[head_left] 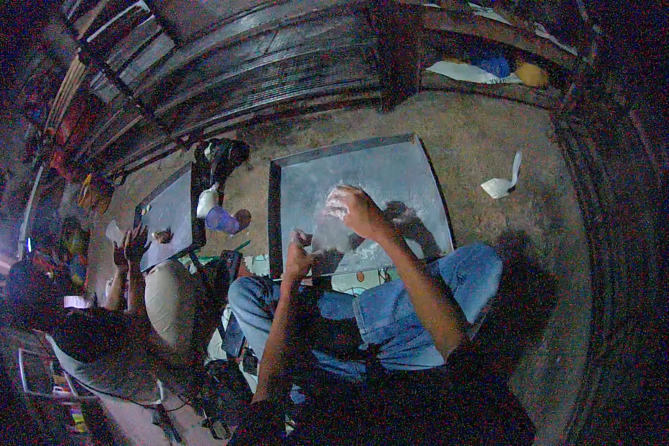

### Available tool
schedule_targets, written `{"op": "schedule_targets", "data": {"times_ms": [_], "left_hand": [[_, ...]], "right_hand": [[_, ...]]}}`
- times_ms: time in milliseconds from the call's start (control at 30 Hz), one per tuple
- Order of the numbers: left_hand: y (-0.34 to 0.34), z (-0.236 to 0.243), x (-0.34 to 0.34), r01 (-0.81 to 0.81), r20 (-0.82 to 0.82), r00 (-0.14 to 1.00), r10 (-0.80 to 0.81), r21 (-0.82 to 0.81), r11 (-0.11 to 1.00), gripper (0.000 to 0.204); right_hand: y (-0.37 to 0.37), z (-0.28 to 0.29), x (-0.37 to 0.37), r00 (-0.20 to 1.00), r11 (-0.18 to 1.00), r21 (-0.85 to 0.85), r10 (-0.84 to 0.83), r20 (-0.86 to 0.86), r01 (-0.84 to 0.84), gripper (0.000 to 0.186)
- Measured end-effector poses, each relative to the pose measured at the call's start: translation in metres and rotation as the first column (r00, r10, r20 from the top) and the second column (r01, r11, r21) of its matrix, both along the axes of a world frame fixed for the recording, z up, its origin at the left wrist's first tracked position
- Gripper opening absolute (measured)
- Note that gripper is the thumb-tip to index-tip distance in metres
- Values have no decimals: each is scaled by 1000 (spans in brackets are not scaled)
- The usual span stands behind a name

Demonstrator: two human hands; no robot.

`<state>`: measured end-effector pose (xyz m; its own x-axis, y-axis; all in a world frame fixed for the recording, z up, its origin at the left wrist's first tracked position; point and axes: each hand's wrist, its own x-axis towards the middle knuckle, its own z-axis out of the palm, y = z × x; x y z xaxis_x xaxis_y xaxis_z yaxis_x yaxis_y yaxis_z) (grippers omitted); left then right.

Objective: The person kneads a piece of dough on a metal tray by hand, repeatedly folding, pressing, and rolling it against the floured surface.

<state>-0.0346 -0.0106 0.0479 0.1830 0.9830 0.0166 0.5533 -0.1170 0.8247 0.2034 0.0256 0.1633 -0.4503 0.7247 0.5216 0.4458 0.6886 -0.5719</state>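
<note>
A square metal tray (360, 160) with a pale dusting of powder lies on the floor before my crossed legs in jeans. My right hand (353, 212) is raised over its middle, fingers curled and coated white, perhaps around something that I cannot make out. Lower and to the left, my left hand (299, 256) is by the tray's near edge, fingers curled; a dim greyish patch beside it may be a held object, but is too unclear to name. My forearms' shadows fall on the tray.
At left a co-worker's hands (130, 245) are over a second tray (163, 204) holding a small lump. Between trays stand a white container (208, 201), purple container (219, 219) and dark bundle (223, 156). A white scoop (502, 184) lies right; wooden ledges run behind.
</note>
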Motion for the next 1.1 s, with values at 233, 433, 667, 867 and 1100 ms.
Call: {"op": "schedule_targets", "data": {"times_ms": [233,433,667,867,1100], "left_hand": [[-8,21,42,291,778,542,318,-528,798,35],[-24,5,54,253,643,763,-64,-206,945,30],[1,-36,29,52,786,541,300,-387,921,34],[4,-5,31,-141,513,836,193,-139,980,43],[10,32,4,-57,436,897,74,-52,997,26]], "right_hand": [[-29,37,-10,969,989,-52,-144,-201,137,14],[-30,50,-4,882,957,-278,-198,-427,80,14],[2,22,30,787,936,-279,-336,-518,215,12],[32,-41,70,795,884,-244,-466,-389,399,20],[37,-67,75,872,829,-496,-420,-251,257,28]]}}
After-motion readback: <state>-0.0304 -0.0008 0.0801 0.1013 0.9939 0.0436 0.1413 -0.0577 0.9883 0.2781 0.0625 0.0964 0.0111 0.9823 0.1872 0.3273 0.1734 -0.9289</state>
